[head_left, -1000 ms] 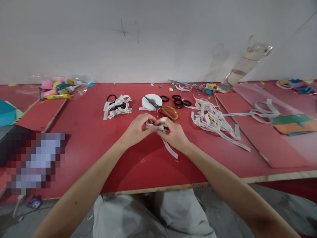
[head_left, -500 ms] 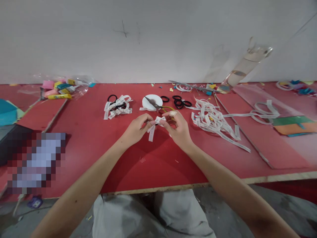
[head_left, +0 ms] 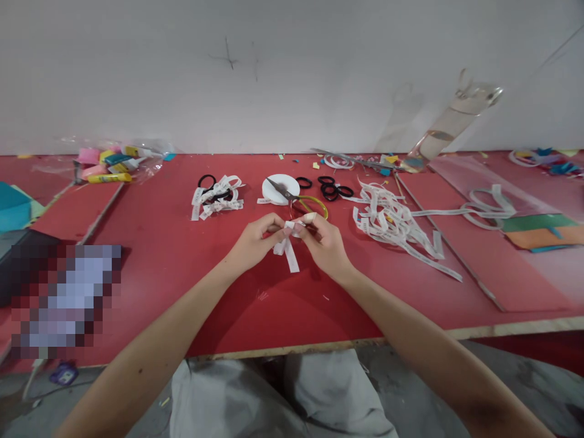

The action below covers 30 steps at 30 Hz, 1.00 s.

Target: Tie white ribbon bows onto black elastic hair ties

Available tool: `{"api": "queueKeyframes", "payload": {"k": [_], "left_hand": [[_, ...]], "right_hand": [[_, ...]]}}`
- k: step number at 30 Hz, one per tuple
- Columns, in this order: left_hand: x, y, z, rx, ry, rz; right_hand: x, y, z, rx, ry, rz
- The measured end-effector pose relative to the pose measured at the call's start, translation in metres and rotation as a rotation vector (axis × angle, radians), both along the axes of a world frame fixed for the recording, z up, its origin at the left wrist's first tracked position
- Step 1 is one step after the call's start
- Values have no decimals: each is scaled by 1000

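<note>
Between my two hands is a white printed ribbon [head_left: 291, 258], its loose ends hanging down toward the red tabletop. My left hand [head_left: 259, 241] pinches it from the left with thumb and forefinger. From the right, my right hand [head_left: 325, 242] is closed on the same ribbon, thumb against the fingers. Just beyond the hands lie scissors [head_left: 319, 203] with yellow handles, their blades resting on a white ribbon roll [head_left: 269, 193]. Whether a black hair tie sits inside the pinched ribbon is hidden by my fingers.
Black hair ties with ribbon bows [head_left: 223, 196] lie to the left. Several plain black hair ties [head_left: 329, 190] and a tangled ribbon heap [head_left: 387, 213] are right of the scissors. A clear bottle [head_left: 449, 125] leans on the wall; a blurred-out phone [head_left: 73, 298] lies at left.
My right hand has shifted slightly down and left. The printed part between my fingers has turned and folded, and a longer ribbon end now hangs below. More of the scissors' handles shows.
</note>
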<state>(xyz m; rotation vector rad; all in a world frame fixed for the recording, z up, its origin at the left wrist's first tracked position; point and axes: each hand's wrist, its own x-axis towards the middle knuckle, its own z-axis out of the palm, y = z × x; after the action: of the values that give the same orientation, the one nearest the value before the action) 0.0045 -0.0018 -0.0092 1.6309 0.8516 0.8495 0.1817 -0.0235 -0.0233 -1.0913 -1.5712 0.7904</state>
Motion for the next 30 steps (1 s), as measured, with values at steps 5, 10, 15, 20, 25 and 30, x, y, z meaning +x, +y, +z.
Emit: {"api": "queueKeyframes", "payload": {"k": [5, 10, 15, 20, 25, 30], "left_hand": [[7, -3, -3, -63, -223, 70], [14, -8, -4, -95, -324, 164], [18, -13, -3, -59, -355, 248], [22, -22, -2, 36, -347, 314], [28, -30, -4, 68, -395, 383], [27, -34, -4, 132, -353, 404]], "right_hand": [[-5, -3, 2, -9, 67, -51], [-7, -4, 1, -30, 128, -36], [-11, -7, 3, -31, 167, -64], [-16, -12, 6, -35, 226, -86], [-22, -16, 2, -32, 302, -58], [-21, -16, -1, -62, 382, -40]]}}
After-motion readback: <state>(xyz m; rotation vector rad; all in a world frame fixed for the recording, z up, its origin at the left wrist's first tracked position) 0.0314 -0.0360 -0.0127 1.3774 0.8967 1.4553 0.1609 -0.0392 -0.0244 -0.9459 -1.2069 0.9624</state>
